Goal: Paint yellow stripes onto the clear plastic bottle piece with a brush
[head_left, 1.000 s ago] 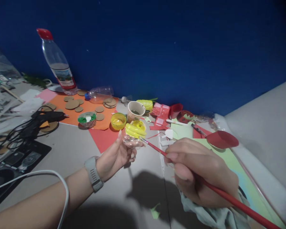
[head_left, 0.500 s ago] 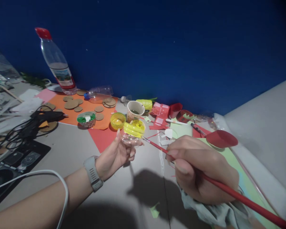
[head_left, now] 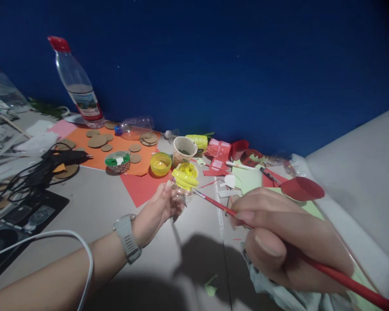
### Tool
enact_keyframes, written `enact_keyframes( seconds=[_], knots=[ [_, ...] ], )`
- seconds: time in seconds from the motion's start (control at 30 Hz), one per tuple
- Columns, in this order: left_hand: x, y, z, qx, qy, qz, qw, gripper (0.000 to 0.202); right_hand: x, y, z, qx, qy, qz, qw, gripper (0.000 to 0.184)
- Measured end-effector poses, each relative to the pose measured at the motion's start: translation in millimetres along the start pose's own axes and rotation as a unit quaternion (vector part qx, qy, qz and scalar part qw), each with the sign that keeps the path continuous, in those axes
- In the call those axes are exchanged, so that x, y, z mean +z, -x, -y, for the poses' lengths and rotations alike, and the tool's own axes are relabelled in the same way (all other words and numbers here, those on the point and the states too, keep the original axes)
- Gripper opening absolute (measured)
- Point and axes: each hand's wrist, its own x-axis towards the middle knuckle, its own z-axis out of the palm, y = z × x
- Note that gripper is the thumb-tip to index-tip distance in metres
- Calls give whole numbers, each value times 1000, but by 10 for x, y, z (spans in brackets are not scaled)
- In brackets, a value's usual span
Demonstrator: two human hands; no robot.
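Observation:
My left hand (head_left: pixel 157 211), with a grey watch on its wrist, is closed round a small clear plastic piece painted yellow at the top (head_left: pixel 184 179), held above the table. My right hand (head_left: pixel 285 246) grips a long red paintbrush (head_left: pixel 214 204) like a pencil. The brush tip touches the yellow rim of the plastic piece. A crumpled pale cloth (head_left: pixel 278 293) lies under my right hand.
A yellow paint cup (head_left: pixel 161 164), a paper cup (head_left: pixel 184 150), a green-filled cup (head_left: pixel 117 162), cardboard discs on orange paper (head_left: pixel 97 141), an upright bottle (head_left: pixel 76 84), a lying bottle (head_left: pixel 134 127), a black glue gun with cables (head_left: pixel 63 157), and red and green paper cut-outs (head_left: pixel 301 188) crowd the table.
My left hand has turned the plastic piece and pinched it closer. My right hand has drawn nearer the camera while the brush tip stays at the yellow rim.

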Motion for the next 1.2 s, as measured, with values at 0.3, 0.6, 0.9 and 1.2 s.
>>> enact_keyframes(
  seconds=[0.3,0.6,0.9,1.2],
  knots=[
    [-12,-5,18,-3,0,16,1000,31,70,-23,-73,-48,-23,-8,999,8],
    [7,-21,-12,-20,31,11,999,30,55,-32,-69,-46,4,10,999,14],
    [-20,-20,-10,-25,32,48,998,45,63,-25,-42,-26,43,14,999,20],
    [21,-8,-115,-93,84,55,991,59,80,-10,-46,-9,29,6,1000,23]
  ],
)
